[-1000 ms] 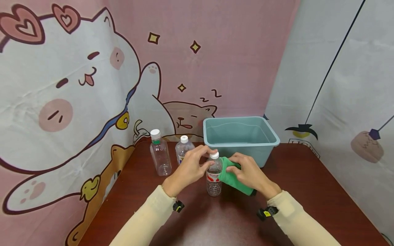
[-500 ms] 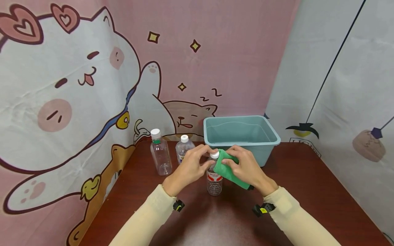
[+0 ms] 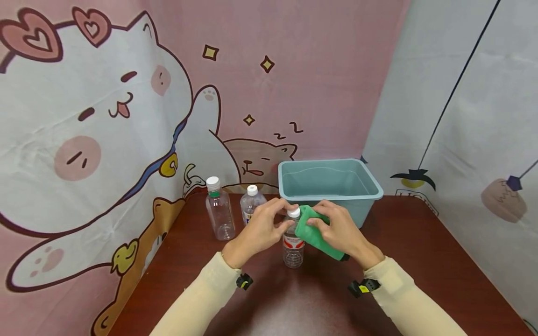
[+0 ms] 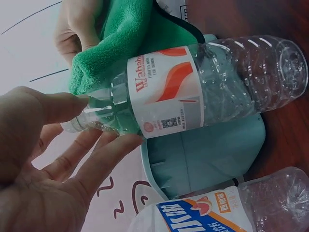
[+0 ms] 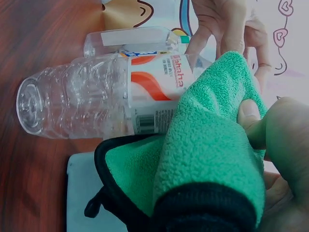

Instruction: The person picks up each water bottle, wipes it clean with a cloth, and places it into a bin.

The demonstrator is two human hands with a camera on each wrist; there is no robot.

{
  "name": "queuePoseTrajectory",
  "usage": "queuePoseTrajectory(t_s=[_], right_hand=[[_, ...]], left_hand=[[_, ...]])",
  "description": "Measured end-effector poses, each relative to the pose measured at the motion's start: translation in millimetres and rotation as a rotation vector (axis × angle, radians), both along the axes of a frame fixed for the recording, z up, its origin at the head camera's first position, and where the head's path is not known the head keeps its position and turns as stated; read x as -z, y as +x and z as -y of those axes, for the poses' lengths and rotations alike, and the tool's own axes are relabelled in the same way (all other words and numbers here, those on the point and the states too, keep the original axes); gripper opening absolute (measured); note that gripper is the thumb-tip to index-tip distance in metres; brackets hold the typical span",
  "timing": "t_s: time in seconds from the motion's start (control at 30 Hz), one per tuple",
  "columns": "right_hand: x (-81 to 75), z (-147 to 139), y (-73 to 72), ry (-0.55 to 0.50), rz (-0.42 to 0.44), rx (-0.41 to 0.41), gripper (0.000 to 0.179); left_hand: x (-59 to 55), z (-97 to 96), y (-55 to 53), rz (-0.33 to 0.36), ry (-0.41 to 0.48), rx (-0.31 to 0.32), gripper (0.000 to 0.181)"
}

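Observation:
A clear plastic bottle point(image 3: 293, 255) with a white cap and a red-and-white label stands upright on the table. My left hand point(image 3: 266, 223) holds it by the cap and neck, thumb on one side and fingers on the other. In my right hand point(image 3: 338, 228) a green cloth point(image 3: 317, 240) with dark edging is bunched between thumb and fingers. The cloth lies against the bottle's upper right side, over the shoulder and the label's edge. In the right wrist view the cloth point(image 5: 207, 145) covers most of the bottle's neck, and the thumb presses into the folds.
Two more clear bottles stand to the left: a tall bottle point(image 3: 220, 214) with a green neck ring, and a labelled bottle point(image 3: 251, 201) partly behind my left hand. A blue-grey plastic bin point(image 3: 361, 207) sits at the back, behind the cloth. A patterned curtain point(image 3: 336, 84) hangs behind the table.
My right hand has moved the cloth up and slightly left, from the bottle's side toward its neck, then dipped a little. My left hand has stayed at the cap.

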State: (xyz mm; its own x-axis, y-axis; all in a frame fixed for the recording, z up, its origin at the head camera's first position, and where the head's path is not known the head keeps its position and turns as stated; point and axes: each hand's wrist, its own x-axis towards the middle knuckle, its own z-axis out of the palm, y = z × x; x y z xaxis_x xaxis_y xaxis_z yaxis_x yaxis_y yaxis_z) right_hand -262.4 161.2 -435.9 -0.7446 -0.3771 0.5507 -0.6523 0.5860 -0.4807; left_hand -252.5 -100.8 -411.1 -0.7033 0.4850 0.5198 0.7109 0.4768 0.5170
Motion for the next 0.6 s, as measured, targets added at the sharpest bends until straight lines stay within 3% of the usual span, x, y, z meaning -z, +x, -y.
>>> queuePoseTrajectory(t_s=[0.6], right_hand=[[-1.6,-21,1.5,-0.008,-0.018,0.070,0.014]], left_hand=[[1.3,-9.1,-1.1,0.038,0.052,-0.048,0.032]])
